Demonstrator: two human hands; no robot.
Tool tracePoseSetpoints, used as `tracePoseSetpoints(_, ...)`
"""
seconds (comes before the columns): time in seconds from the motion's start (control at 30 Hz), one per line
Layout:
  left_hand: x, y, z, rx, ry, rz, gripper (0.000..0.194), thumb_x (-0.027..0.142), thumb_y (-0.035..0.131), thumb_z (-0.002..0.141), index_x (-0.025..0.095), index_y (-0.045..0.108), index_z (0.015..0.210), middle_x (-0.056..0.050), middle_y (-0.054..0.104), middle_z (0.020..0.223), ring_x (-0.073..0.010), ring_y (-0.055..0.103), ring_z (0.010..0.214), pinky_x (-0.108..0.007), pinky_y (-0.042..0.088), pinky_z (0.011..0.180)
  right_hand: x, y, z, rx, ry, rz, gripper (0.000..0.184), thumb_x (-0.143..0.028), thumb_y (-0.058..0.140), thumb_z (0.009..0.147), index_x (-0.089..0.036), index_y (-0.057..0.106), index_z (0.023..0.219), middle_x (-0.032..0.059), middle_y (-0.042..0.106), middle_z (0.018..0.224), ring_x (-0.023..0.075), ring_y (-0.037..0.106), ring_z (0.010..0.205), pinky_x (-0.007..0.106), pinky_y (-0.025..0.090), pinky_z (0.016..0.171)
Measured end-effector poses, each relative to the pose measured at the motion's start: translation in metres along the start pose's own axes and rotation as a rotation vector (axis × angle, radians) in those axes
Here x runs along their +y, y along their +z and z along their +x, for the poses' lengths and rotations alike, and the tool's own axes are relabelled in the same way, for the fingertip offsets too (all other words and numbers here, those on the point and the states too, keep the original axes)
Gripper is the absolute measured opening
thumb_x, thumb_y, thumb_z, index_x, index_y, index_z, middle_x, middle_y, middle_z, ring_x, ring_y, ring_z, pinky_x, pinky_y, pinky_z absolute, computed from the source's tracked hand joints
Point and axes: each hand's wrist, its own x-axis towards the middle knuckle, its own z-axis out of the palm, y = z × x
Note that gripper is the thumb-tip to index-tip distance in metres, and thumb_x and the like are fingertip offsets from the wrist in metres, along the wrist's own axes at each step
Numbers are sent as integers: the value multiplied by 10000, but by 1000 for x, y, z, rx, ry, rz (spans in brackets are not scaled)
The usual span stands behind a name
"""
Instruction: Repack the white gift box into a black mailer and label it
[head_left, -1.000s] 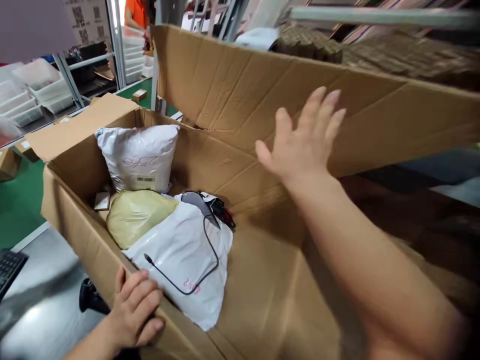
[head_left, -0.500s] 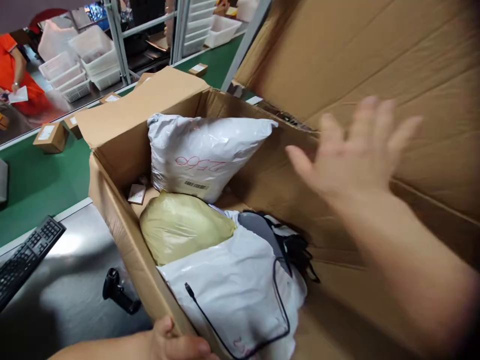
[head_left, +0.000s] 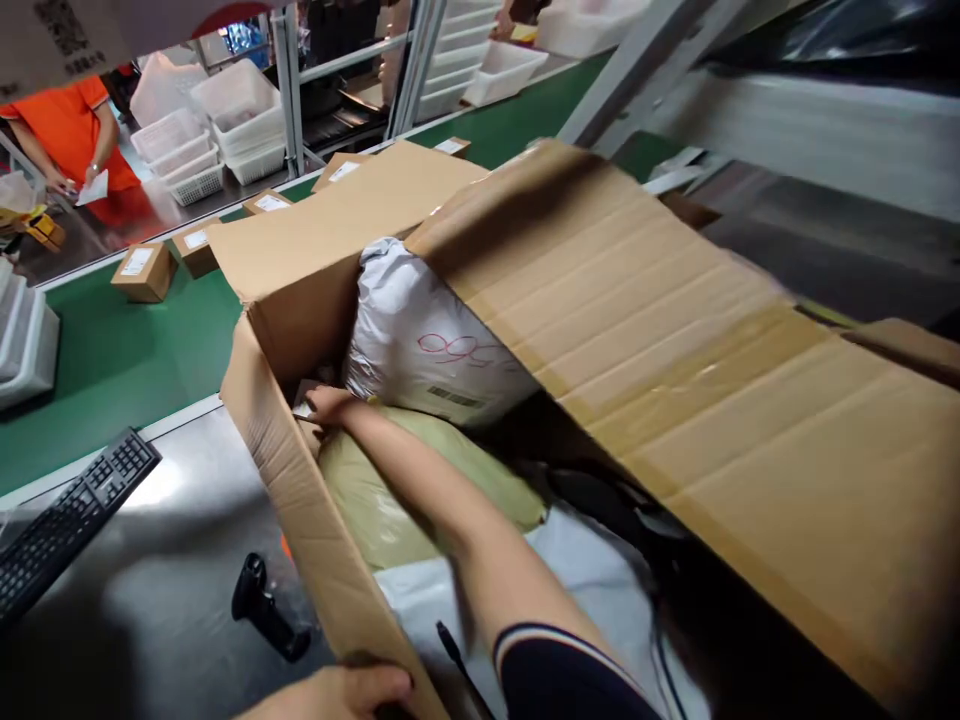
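The right hand (head_left: 327,405), fingers slightly curled, touches a small box (head_left: 303,398) inside the carton (head_left: 306,510), beside the yellow bag (head_left: 379,510); the left hand (head_left: 337,694) touches the carton's rim. Neither grip is clear.

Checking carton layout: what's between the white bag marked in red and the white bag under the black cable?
The yellow-green bag, partly covered by the right forearm. The head view shows it.
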Motion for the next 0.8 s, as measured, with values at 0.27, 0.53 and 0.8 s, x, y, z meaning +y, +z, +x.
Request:
tracePoseSetpoints(0.27,-31,-84,40,1067,69,223,543,611,339,1048,247,742,1020,-55,799,1010,-229,660,1213,-495,148,1344,80,-51,-77,336,-17,-16,445,-234,444,1037,-121,600,1438,184,628,1478,300,600,1372,424,473,1182)
tracePoseSetpoints(0.53,-22,-83,46,1229,38,-41,303,309,354,942,272,578,741,22,585,598,-211,624,816,-521,104,1328,150,-58,-92,412,-75,-172,442,-157,494,977,-61,637,1384,223,575,1527,347,523,1441,510,392,1245)
tracePoseSetpoints(0.8,-33,-73,45,1242,97,-16,326,397,403,948,280,605,721,30,610,576,-207,630,781,-563,69,1332,200,-73,-117,523,-71,-137,432,-363,404,1019,-181,722,1247,156,660,1454,297,596,1344,501,450,1193)
